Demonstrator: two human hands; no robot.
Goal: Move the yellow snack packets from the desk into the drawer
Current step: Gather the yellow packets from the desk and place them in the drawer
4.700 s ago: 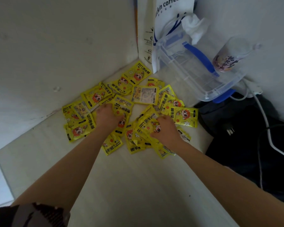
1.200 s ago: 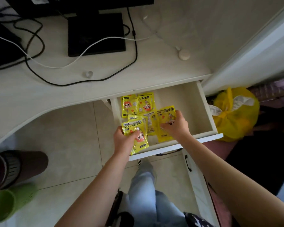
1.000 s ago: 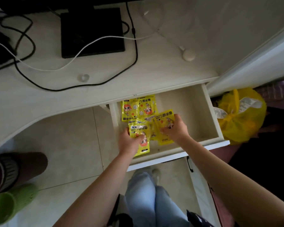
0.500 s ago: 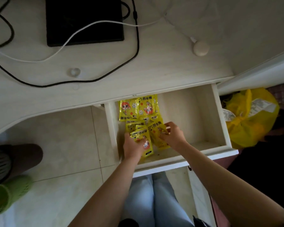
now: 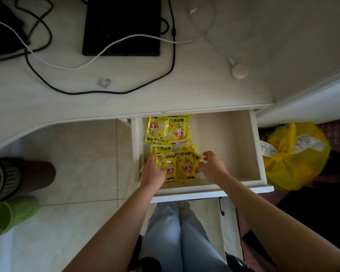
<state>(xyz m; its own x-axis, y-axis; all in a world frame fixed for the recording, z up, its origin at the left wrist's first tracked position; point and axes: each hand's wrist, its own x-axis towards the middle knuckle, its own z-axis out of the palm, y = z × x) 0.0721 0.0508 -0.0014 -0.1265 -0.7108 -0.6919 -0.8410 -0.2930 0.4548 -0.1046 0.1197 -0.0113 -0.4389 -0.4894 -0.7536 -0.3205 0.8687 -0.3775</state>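
Head view looks straight down on the packets [image 5: 170, 148], a loose overlapping heap filling the left part of the open drawer [image 5: 227, 146]; two lie flat near the back, the rest pile toward the front edge. None show on the visible stretch of desk [image 5: 185, 91]; whether more remain elsewhere cannot be told.

The left hand [image 5: 153, 172] lies over the front left of the heap, its fingers curled on one packet there, likely pinning it flat so the pile does not slide. The right hand [image 5: 211, 166] hangs just beside the heap's right edge, fingers loosely curled and apart, gripping nothing; it seems to have let go, or to be tidying the edge.

Stacking to the left leaves the drawer's right part bare, room for further loads, I judge.

On the desk sit a black box [image 5: 122, 26], a black cable [image 5: 98, 92] and a white cable [image 5: 71, 66] looping across it, and a small round puck [image 5: 239, 70]. A yellow bag [image 5: 294, 158] sits on the floor right of the drawer; a green bin [image 5: 10, 214] is at the far left.
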